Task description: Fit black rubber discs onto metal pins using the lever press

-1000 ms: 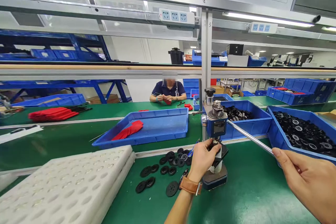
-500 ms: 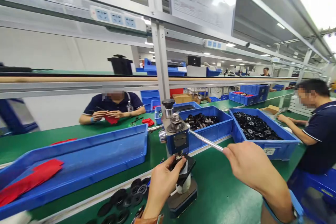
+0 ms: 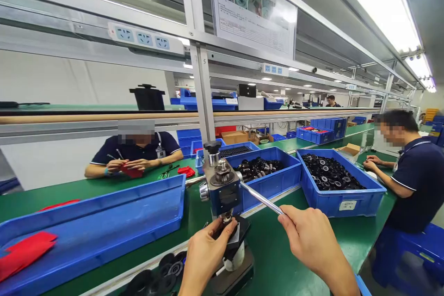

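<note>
A hand-operated arbor press (image 3: 224,194) stands on the green bench in front of me. My right hand (image 3: 310,236) is wrapped round the end of its metal lever (image 3: 262,198), which slopes down to the right. Under the press ram, my left hand (image 3: 208,249) pinches a small dark part (image 3: 219,231) on the press table; my fingers cover most of it. Black ring-shaped parts (image 3: 168,282) lie in a loose pile on the bench, left of the press and partly behind my left forearm.
Behind the press is a blue bin (image 3: 291,173) of small black and metal parts. A second blue bin (image 3: 347,201) to the right holds black rings. At left lies a long blue tray (image 3: 138,219) with red cloth (image 3: 27,249). Co-workers sit across the bench and at right.
The lever has tilted a little further down, with my right hand still around it. My left hand keeps its place under the ram. The whole view has shifted slightly.
</note>
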Demonstrator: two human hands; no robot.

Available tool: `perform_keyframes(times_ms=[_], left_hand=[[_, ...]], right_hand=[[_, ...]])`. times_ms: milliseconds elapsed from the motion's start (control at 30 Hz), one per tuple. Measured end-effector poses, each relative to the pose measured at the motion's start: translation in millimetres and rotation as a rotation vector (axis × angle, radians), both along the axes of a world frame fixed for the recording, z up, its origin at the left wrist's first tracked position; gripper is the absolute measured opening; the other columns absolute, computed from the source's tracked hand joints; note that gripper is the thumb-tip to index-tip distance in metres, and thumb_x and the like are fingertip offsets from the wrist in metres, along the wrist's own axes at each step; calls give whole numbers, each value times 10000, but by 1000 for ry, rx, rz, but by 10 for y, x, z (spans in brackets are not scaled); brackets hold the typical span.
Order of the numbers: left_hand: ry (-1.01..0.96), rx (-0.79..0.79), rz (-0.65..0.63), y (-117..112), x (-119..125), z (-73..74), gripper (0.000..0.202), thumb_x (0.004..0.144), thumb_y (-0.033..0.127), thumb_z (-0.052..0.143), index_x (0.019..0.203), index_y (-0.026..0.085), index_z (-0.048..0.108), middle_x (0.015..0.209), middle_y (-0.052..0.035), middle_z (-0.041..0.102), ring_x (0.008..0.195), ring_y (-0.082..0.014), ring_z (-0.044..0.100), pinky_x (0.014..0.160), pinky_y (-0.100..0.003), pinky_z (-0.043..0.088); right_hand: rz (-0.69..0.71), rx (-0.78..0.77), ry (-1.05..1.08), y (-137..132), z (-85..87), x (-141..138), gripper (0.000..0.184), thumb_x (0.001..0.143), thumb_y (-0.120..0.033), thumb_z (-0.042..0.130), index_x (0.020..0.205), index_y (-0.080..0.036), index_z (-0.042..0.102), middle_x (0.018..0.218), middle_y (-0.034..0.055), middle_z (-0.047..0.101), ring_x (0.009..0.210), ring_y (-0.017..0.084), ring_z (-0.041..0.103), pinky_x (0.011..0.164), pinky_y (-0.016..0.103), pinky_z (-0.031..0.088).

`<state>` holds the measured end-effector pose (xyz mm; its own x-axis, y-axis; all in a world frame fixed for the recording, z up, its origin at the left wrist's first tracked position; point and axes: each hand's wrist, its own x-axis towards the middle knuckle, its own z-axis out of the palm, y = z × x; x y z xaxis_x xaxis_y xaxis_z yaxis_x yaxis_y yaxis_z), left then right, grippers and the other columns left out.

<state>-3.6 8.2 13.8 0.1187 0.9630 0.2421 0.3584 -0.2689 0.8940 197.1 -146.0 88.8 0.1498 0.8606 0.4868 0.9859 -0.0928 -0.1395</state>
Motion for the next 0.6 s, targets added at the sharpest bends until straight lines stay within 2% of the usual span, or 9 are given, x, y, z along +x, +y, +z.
perform_keyframes(times_ms=[100, 200, 333, 467, 600], left_hand=[[-18, 22, -15, -33, 7, 11, 573, 696, 641, 683, 937, 137, 810, 900, -109, 820, 871, -325, 746, 646, -299, 561], [-27, 36, -22, -53, 10, 10, 551, 720, 623, 673, 942, 136, 809, 870, -95, 819, 852, -314, 745, 635, -291, 553], [-45, 44, -31, -50, 11, -13, 547, 734, 619, 667, 951, 138, 811, 921, -99, 822, 916, -328, 744, 677, -304, 565], [-59, 26, -47, -34, 6, -50, 539, 743, 606, 668, 980, 143, 810, 1002, -108, 817, 983, -347, 741, 748, -326, 576], [-22, 39, -55, -22, -1, -77, 507, 785, 575, 639, 1007, 150, 805, 1047, -101, 810, 1017, -357, 733, 780, -346, 573]], right_hand=[[28, 6, -5, -3, 32, 24, 269, 1018, -307, 439, 833, -260, 628, 585, -28, 645, 518, 163, 582, 506, 300, 127], [56, 73, -19, 6, -9, 41, 280, 1028, -303, 415, 875, -268, 646, 565, -32, 640, 489, 164, 576, 499, 300, 129], [99, 192, -36, 36, -148, 48, 342, 1057, -326, 353, 924, -262, 661, 509, -48, 614, 403, 151, 535, 475, 311, 129], [123, 299, -35, 79, -318, 43, 399, 1081, -350, 304, 1019, -248, 685, 515, -39, 626, 398, 148, 565, 469, 320, 158], [160, 291, 6, 106, -413, 49, 411, 1089, -360, 289, 1078, -244, 684, 512, -38, 626, 403, 151, 587, 460, 307, 189]])
